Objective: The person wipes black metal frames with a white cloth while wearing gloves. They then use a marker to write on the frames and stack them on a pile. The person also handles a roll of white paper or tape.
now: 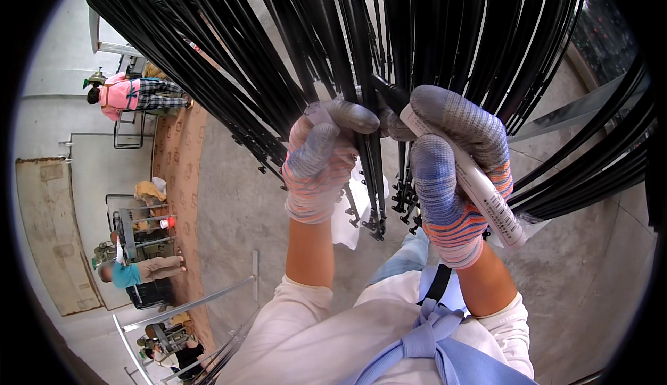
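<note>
Long thin black rods (pixel 479 31) hang in dense bunches before me, with small knobbed fittings (pixel 405 197) at their lower ends. My left hand (pixel 323 159), in a striped knit glove with grey fingertips, is closed around a few of the rods at the middle. A bit of clear film seems to lie at its fingers. In my right hand (pixel 462 170), gloved alike, is a white marker-like tube (pixel 486 194) with a black tapered tip (pixel 390 93). That tip points up and left against the rods. The fingers of both hands nearly meet.
More black rods (pixel 597 149) hang at the right beside a grey metal bar (pixel 577 107). A metal frame (pixel 201 302) stands at lower left. People in pink (pixel 119 97) and teal (pixel 132 267) tops work at machines along the left wall. Beneath me is grey concrete floor (pixel 236 197).
</note>
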The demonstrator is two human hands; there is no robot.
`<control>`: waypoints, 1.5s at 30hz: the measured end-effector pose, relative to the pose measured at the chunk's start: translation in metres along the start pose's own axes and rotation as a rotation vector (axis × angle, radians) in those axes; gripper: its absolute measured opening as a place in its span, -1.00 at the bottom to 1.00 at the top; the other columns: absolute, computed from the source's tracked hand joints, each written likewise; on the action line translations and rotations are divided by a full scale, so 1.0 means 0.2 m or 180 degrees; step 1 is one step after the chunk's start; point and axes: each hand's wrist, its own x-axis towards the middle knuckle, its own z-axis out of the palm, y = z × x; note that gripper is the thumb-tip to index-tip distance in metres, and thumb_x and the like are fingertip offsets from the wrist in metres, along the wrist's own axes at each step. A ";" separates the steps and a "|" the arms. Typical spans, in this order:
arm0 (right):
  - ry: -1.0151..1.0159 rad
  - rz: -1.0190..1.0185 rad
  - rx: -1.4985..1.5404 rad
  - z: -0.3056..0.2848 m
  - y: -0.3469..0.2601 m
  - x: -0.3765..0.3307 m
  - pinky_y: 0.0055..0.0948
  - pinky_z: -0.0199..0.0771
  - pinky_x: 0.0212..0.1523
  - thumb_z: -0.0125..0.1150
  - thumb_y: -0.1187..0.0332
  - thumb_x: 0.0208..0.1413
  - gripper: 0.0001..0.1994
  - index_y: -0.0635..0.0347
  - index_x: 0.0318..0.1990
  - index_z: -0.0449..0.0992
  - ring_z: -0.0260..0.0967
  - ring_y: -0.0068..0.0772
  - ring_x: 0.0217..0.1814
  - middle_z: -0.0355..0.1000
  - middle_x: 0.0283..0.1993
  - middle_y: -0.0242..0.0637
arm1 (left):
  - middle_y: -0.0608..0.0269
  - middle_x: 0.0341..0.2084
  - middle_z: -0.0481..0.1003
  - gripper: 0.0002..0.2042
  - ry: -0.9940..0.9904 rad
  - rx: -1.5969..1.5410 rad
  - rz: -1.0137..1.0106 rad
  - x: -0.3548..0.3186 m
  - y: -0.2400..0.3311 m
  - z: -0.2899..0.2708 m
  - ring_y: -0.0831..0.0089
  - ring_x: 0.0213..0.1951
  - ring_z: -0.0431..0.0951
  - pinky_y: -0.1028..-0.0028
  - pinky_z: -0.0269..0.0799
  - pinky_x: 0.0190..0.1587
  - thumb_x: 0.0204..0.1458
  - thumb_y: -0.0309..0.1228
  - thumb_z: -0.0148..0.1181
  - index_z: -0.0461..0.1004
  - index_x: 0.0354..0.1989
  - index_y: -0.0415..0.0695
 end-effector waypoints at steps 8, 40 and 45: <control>0.0256 0.0160 0.0236 0.02 -0.01 0.01 -0.35 0.41 -0.10 0.08 0.43 0.02 -0.74 0.35 -0.13 0.31 0.40 -0.33 -0.19 0.37 -0.14 -0.09 | -0.10 -0.33 0.41 -0.75 -0.0117 0.0242 0.0112 0.02 0.01 0.05 0.07 -0.16 0.42 0.19 0.33 -0.06 0.02 -0.32 -0.02 0.39 -0.40 -0.32; -0.0094 0.1241 -0.0576 -0.27 -0.33 -0.39 -0.55 0.40 -0.28 0.12 0.41 0.00 -0.75 0.38 -0.19 0.37 0.38 -0.52 -0.35 0.42 -0.36 -0.19 | 0.32 -0.48 0.42 -0.56 -0.0062 0.2154 -0.0826 -0.52 -0.07 0.13 0.62 -0.40 0.40 0.63 0.31 -0.32 0.04 -0.22 0.01 0.24 0.03 -0.25; -0.0242 0.0982 -0.0813 -0.22 -0.41 -0.38 -0.59 0.38 -0.33 0.12 0.38 0.00 -0.74 0.37 -0.19 0.37 0.37 -0.55 -0.39 0.43 -0.40 -0.20 | 0.28 -0.31 0.43 -0.59 -0.0257 0.1971 -0.0578 -0.53 -0.13 0.13 0.63 -0.38 0.38 0.63 0.29 -0.25 0.06 -0.37 -0.01 0.17 0.11 -0.16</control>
